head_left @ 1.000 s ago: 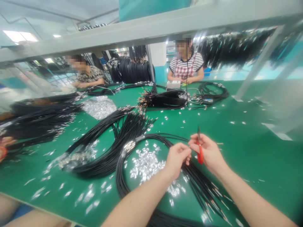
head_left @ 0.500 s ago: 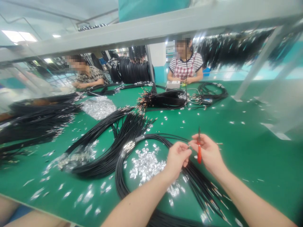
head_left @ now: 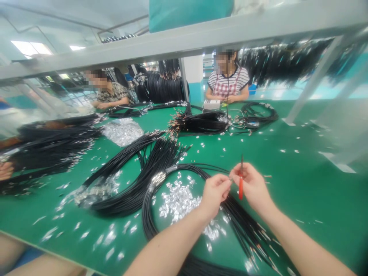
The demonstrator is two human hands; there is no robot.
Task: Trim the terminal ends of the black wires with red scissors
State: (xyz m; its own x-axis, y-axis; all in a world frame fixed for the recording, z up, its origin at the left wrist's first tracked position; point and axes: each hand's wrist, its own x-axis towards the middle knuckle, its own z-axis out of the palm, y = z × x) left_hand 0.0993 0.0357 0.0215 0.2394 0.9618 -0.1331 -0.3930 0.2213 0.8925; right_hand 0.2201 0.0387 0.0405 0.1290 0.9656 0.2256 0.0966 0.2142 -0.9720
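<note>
My left hand [head_left: 214,193] is closed in a pinch at the end of a thin black cable [head_left: 214,167]; the fingers hide most of that end. Close beside it, almost fingertip to fingertip, my right hand [head_left: 250,182] grips a pointed tool with a red handle [head_left: 240,188] and a narrow dark tip pointing up; its exact kind is unclear. Under both hands lies a coiled bundle of black cables [head_left: 148,214], its stripped copper ends fanned out to the lower right. Small silvery pieces [head_left: 179,199] are heaped inside the coil.
Another black cable bundle [head_left: 135,195] lies left of the coil, with a clear bag of silvery pieces [head_left: 123,131] behind it. More cables [head_left: 198,122] lie farther back on the green table [head_left: 316,199]. A grey shelf beam [head_left: 184,40] crosses above. Two co-workers sit opposite; another person's hand [head_left: 5,170] shows at left.
The view has shifted slightly. My hands stay close together, with the red-handled tool tilted a little differently. At the far left, another person's hand has come into view by the cables.
</note>
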